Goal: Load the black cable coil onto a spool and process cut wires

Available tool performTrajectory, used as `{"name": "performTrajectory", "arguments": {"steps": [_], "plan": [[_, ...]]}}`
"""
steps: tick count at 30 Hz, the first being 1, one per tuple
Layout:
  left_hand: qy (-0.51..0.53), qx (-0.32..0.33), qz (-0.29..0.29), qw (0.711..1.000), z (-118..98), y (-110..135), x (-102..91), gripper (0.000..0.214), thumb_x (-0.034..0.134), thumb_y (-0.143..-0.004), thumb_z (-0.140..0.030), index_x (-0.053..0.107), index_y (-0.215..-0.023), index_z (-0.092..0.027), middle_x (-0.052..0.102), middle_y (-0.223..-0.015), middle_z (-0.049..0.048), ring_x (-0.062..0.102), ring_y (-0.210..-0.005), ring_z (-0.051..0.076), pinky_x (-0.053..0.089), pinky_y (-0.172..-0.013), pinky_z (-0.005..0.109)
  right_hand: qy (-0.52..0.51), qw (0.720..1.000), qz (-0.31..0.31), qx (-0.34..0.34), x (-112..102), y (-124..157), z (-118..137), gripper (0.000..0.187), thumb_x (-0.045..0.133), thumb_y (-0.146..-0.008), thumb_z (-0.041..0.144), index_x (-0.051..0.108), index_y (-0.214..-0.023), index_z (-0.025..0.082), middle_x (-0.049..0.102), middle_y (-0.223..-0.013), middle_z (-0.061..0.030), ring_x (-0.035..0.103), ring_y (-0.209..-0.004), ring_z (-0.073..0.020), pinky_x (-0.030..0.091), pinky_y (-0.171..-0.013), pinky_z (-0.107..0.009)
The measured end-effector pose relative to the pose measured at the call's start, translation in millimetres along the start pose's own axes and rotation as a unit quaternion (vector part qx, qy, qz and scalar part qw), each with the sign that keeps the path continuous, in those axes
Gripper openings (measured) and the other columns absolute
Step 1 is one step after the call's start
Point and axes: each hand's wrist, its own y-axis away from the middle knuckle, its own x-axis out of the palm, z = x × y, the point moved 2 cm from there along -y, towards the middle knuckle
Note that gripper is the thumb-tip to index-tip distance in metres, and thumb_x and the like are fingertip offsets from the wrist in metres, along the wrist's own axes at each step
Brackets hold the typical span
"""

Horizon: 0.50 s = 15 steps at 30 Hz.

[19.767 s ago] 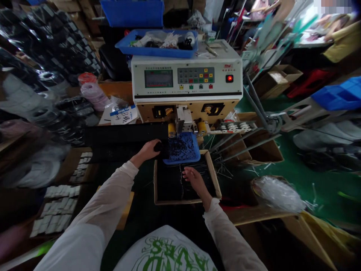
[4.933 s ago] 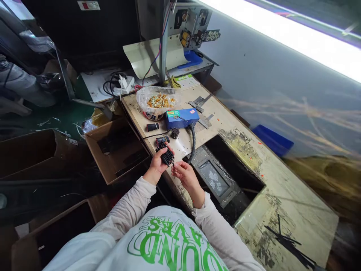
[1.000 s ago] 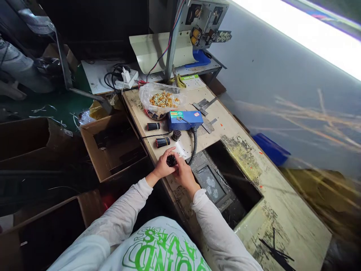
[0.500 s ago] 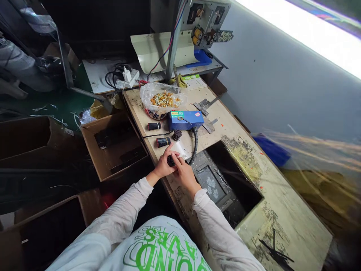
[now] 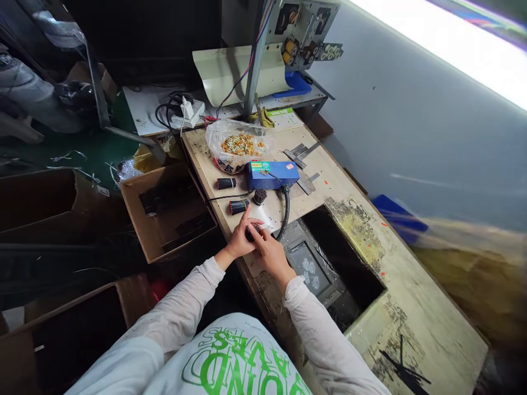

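Between my two hands is a bundle of thin black wires point(image 5: 250, 235), its end facing up. My left hand point(image 5: 239, 239) wraps it from the left, index finger stretched forward. From the right, my right hand point(image 5: 268, 249) closes on the same bundle, fingers lying over its top. Just beyond lie a black wire bundle with a yellow band point(image 5: 239, 206) and an upright bundle point(image 5: 260, 196). Another banded bundle point(image 5: 226, 183) with red ends lies farther off. A blue box point(image 5: 273, 174) with a ribbed black hose point(image 5: 285, 214) sits behind them.
A plastic bag of small orange and white pieces point(image 5: 241, 145) stands at the back of the wooden table point(image 5: 436, 307). A rectangular opening point(image 5: 349, 258) with a dark metal plate cuts into the tabletop. Cardboard boxes point(image 5: 142, 241) stand to the left; black strips point(image 5: 403, 367) lie front right.
Both hands stay on the black wire bundle, with hardly any shift in the fingers. The whole view has moved very slightly.
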Motion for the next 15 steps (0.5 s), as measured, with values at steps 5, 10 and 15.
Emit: {"name": "performTrajectory", "arguments": {"steps": [5,10,15], "plan": [[0.025,-0.008,0.0,1.0,1.9,1.1,1.3,0.099,0.072,-0.07,-0.013,0.018,-0.151,-0.029,0.067,-0.108,0.0079,0.067,-0.088,0.019,0.053,-0.086,0.038,0.035,0.999,0.006,-0.022,-0.3,1.7,0.1,0.072,0.056,-0.083,0.014,0.036,-0.148,0.037,0.055,-0.123,-0.0114,0.06,-0.09,-0.0223,0.053,-0.064,-0.028],[0.011,-0.003,-0.003,1.0,2.3,1.1,2.1,0.107,0.074,-0.07,-0.016,0.007,-0.154,-0.027,0.066,-0.108,0.0084,0.066,-0.087,0.019,0.053,-0.085,0.038,0.057,0.998,0.008,-0.022,-3.3,2.4,1.7,0.07,0.056,-0.084,0.015,0.036,-0.148,0.037,0.055,-0.122,-0.01,0.06,-0.092,-0.0215,0.052,-0.062,-0.026],[0.019,-0.007,0.009,1.0,5.0,2.0,2.0,0.111,0.075,-0.071,-0.02,0.001,-0.153,-0.028,0.065,-0.109,0.0089,0.066,-0.085,0.018,0.054,-0.081,0.037,0.072,0.997,0.006,-0.039,-6.1,6.8,3.5,0.062,0.057,-0.086,0.018,0.042,-0.144,0.035,0.056,-0.116,-0.0101,0.059,-0.089,-0.02,0.049,-0.062,-0.024]]}}
